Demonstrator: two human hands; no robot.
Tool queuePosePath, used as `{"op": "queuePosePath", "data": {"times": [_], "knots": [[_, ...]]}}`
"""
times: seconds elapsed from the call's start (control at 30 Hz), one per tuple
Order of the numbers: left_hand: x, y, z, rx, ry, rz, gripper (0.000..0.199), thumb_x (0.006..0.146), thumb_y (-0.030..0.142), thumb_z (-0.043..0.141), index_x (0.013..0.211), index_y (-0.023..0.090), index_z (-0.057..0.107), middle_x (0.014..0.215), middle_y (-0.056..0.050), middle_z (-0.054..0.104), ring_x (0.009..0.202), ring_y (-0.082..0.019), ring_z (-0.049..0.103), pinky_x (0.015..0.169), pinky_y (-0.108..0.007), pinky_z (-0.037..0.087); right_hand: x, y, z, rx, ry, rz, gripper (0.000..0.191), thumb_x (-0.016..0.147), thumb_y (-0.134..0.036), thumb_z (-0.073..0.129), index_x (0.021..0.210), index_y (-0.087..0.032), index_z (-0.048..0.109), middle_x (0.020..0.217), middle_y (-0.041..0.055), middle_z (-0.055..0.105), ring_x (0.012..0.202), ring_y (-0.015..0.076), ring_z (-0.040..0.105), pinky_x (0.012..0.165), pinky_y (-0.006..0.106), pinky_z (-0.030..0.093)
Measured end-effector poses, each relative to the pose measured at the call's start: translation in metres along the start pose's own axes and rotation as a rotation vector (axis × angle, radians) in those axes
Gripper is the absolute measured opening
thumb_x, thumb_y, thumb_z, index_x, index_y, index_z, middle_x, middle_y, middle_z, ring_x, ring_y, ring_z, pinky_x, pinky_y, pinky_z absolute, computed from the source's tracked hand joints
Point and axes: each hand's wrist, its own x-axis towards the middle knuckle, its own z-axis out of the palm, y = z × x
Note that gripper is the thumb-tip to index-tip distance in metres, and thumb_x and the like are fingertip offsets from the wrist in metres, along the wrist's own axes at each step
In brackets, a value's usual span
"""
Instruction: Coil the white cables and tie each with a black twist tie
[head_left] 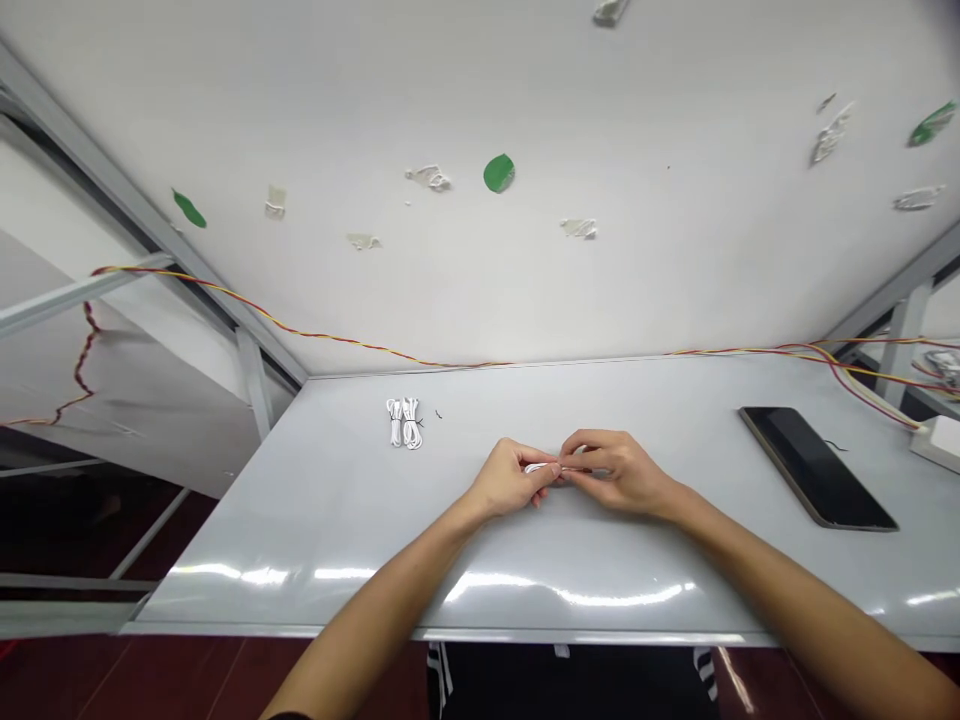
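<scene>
Two bare hands, the left hand (510, 480) and right hand (616, 472), close together near the middle of the grey tabletop (315, 530), both narrowly pinching a short white cord (541, 468) between the fingers. Farther left on the tabletop, two coiled white cords (403, 423); to the right, a black tablet (816, 468); along the back edge, twisted red-and-yellow wire (315, 336).

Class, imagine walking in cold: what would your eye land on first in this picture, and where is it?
The two bare hands come first: the left hand and right hand meet mid-table, pinching a white cord. Next comes the black tablet at the table's right, then two white cord bundles left of the hands. A red-and-yellow wire runs along the wall behind.
</scene>
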Motion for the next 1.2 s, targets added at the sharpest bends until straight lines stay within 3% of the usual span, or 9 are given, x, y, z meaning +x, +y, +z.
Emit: {"op": "queuePosePath", "data": {"times": [0.2, 0.3, 0.47, 0.63, 0.77, 0.97, 1.07, 1.2], "knots": [[0.0, 0.011, -0.009, -0.289, -0.088, -0.183, 0.044, 0.078, 0.051, 0.072, 0.092, 0.009, 0.077, 0.095, -0.015, 0.072, 0.07, -0.015, 0.065, 0.052, -0.021, 0.05, -0.003, 0.0, 0.0, -0.218, 0.058, -0.204, 0.02, 0.091, -0.013, 0.057, 0.101, -0.023, 0.072, 0.086, 0.0049, 0.071, 0.078, 0.0158, 0.065, 0.064, 0.028, 0.053], [0.001, 0.012, -0.014, -0.359, -0.124, -0.269, 0.045, 0.075, 0.05, 0.076, 0.097, 0.01, 0.076, 0.105, -0.016, 0.07, 0.075, -0.016, 0.067, 0.054, -0.021, 0.051, -0.003, -0.004, 0.001, -0.349, 0.066, -0.312, 0.022, 0.091, -0.007, 0.054, 0.097, -0.02, 0.07, 0.085, 0.0052, 0.071, 0.083, 0.0177, 0.065, 0.069, 0.03, 0.054], [0.002, 0.006, -0.015, -0.354, -0.111, -0.264, 0.04, 0.067, 0.04, 0.085, 0.093, 0.012, 0.078, 0.095, -0.012, 0.072, 0.081, -0.015, 0.066, 0.064, -0.023, 0.054, -0.002, -0.005, 0.002, -0.406, 0.046, -0.351, 0.021, 0.091, -0.006, 0.052, 0.092, -0.02, 0.067, 0.087, 0.0054, 0.07, 0.085, 0.0182, 0.064, 0.071, 0.032, 0.054], [0.003, 0.007, -0.008, -0.293, 0.025, -0.152, 0.044, 0.067, 0.041, 0.085, 0.099, 0.012, 0.077, 0.088, -0.011, 0.074, 0.081, -0.018, 0.068, 0.065, -0.026, 0.056, 0.001, -0.003, 0.004, -0.335, 0.164, -0.187, 0.015, 0.089, -0.014, 0.057, 0.096, -0.023, 0.066, 0.094, 0.0065, 0.07, 0.085, 0.019, 0.065, 0.07, 0.032, 0.054], [0.004, 0.006, -0.001, -0.217, 0.145, -0.052, 0.046, 0.068, 0.043, 0.083, 0.101, 0.011, 0.075, 0.093, -0.013, 0.074, 0.082, -0.021, 0.069, 0.064, -0.029, 0.059, 0.002, -0.003, 0.012, -0.26, 0.177, -0.01, 0.017, 0.088, -0.015, 0.055, 0.1, -0.023, 0.064, 0.098, 0.007, 0.07, 0.086, 0.0192, 0.066, 0.072, 0.033, 0.056], [0.007, 0.003, 0.003, -0.046, 0.315, 0.06, 0.032, 0.072, 0.036, 0.077, 0.094, 0.012, 0.073, 0.094, -0.01, 0.073, 0.064, -0.015, 0.068, 0.057, -0.027, 0.058, 0.002, -0.002, 0.016, -0.27, 0.143, 0.086, 0.043, 0.087, -0.027, 0.062, 0.129, -0.022, 0.052, 0.12, 0.0111, 0.065, 0.109, 0.0256, 0.062, 0.09, 0.043, 0.055], [0.007, 0.008, -0.007, 0.092, 0.393, 0.087, 0.027, 0.077, 0.032, 0.071, 0.096, 0.013, 0.072, 0.094, -0.009, 0.074, 0.065, -0.016, 0.068, 0.061, -0.028, 0.057, 0.002, 0.0, 0.013, -0.281, 0.17, 0.096, 0.054, 0.087, -0.036, 0.065, 0.136, -0.023, 0.046, 0.124, 0.0115, 0.062, 0.113, 0.0271, 0.061, 0.094, 0.045, 0.055], [0.002, 0.015, -0.044, 0.479, 0.599, 0.186, 0.02, 0.082, 0.029, 0.063, 0.097, 0.019, 0.073, 0.098, -0.006, 0.075, 0.087, -0.021, 0.07, 0.083, -0.032, 0.055, 0.001, 0.004, 0.009, -0.307, 0.152, 0.135, 0.053, 0.089, -0.036, 0.063, 0.137, -0.024, 0.046, 0.126, 0.012, 0.061, 0.113, 0.0277, 0.061, 0.093, 0.046, 0.055]]}}
